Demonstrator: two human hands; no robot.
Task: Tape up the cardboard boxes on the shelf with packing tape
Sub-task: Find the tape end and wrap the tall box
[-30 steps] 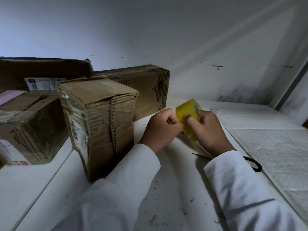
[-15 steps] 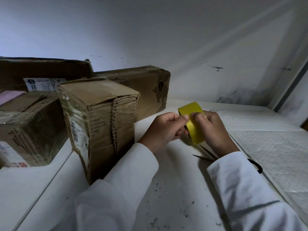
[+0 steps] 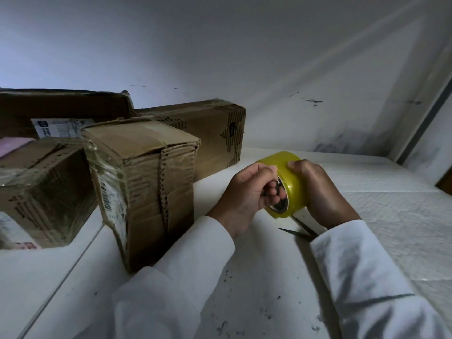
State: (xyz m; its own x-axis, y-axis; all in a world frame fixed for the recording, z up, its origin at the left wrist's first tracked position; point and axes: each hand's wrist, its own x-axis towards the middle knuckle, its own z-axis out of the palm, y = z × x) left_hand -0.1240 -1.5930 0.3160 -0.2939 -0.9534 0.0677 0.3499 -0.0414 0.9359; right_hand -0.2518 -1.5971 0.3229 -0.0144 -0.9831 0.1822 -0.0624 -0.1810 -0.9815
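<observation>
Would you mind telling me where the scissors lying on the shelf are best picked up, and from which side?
Probably by the handle end, coming from the right. The scissors lie flat on the white shelf with their blades open and pointing left, bare near the tape roll. The handles are hidden under the right hand and its sleeve, so that arm must lift away first.
</observation>
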